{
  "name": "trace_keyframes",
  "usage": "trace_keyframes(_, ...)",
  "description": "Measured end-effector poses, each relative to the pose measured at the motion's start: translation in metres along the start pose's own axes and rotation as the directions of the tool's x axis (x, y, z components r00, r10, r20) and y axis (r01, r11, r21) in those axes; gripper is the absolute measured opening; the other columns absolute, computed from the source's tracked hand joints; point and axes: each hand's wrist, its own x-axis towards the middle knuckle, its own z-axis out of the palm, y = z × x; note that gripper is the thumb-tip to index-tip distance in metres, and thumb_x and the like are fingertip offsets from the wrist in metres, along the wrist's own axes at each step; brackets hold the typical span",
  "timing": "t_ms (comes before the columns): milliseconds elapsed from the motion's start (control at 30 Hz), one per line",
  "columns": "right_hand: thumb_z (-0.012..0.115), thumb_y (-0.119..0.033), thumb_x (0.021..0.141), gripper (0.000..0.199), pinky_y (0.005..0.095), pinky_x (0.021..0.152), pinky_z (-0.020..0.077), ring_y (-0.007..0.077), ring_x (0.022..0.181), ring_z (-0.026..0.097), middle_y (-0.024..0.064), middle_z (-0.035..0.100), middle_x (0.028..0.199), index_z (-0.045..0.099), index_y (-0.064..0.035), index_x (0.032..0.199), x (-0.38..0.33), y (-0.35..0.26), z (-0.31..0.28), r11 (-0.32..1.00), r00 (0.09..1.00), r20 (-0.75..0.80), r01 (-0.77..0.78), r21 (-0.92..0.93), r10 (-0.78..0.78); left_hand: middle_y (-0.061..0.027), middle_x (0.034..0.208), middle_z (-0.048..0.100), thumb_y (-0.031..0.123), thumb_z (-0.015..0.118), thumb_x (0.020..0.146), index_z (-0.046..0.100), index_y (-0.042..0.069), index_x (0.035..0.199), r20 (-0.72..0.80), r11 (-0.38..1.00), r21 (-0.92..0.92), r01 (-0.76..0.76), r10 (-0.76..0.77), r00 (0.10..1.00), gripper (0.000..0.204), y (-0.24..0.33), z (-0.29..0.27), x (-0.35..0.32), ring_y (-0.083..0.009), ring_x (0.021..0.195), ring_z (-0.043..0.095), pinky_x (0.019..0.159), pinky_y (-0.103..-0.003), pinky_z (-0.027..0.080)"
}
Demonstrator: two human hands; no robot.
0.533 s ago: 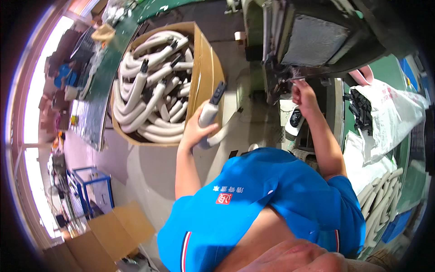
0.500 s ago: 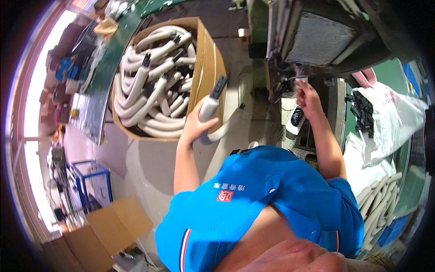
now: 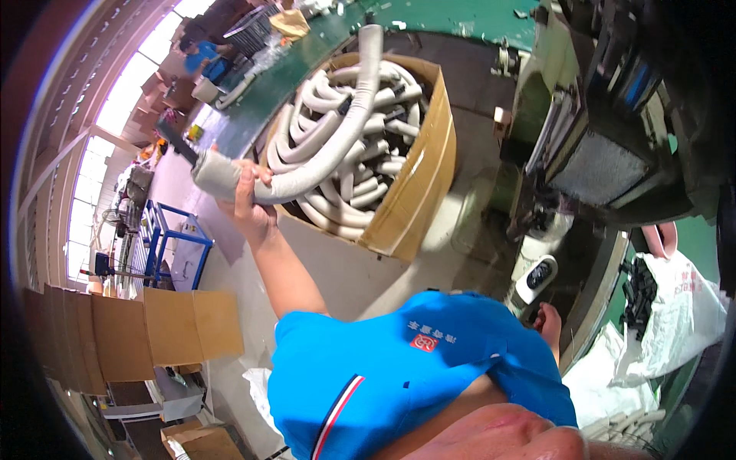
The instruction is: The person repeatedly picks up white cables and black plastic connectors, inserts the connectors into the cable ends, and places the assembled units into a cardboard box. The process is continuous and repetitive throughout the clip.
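Observation:
My left hand (image 3: 249,203) is shut on a long curved hose (image 3: 337,142) in grey-white foam wrap, near its black end (image 3: 175,142). The hose arcs up and over an open cardboard box (image 3: 418,188) filled with several similar wrapped hoses (image 3: 360,184). Its far end points upward above the box. My right hand (image 3: 547,320) hangs low beside my blue shirt, close to a white device (image 3: 536,277) at the foot of a machine. Only part of that hand shows, and its grip is unclear.
A large dark machine (image 3: 613,153) fills the right side. A white plastic bag (image 3: 678,314) with black parts (image 3: 638,295) lies beside it. Flattened cardboard (image 3: 153,330) and a blue metal frame (image 3: 165,245) stand at left. A green table (image 3: 307,54) runs behind the box, with another person (image 3: 201,54) far off.
My left hand has drawn the hose out of the box, up and to the left. My right hand has dropped from the machine down to my side. The view has swung left.

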Motion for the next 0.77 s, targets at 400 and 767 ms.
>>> trace_keyframes(400,0.055,-0.021,0.087,0.017,0.0230,0.049,0.0341,0.0071,0.055,0.044,-0.0005,0.052,0.067,0.057,-0.0054,0.082,0.017,-0.010,0.036,0.956,0.966,0.227,0.179,-0.230,-0.126,-0.0208,0.103,0.063,0.006,0.073,0.068,0.052,0.008,0.122,0.470,0.381,0.699,-0.605,0.394,0.790,0.059,-0.077,0.031,0.054,-0.0333,0.086,0.065,0.075,-0.037,0.052)
trace_keyframes(767,0.057,-0.023,0.086,0.018,0.0243,0.048,0.0371,0.0073,0.053,0.046,0.0031,0.056,0.072,0.058,-0.0045,0.087,0.010,0.015,0.014,0.967,0.990,0.105,0.119,-0.223,-0.098,-0.0157,0.120,0.054,0.037,0.066,0.078,0.055,0.008,0.118,0.831,0.652,0.519,-0.553,-0.536,0.148,0.050,-0.248,0.187,0.007,-0.0308,0.111,0.051,0.094,-0.039,0.042)
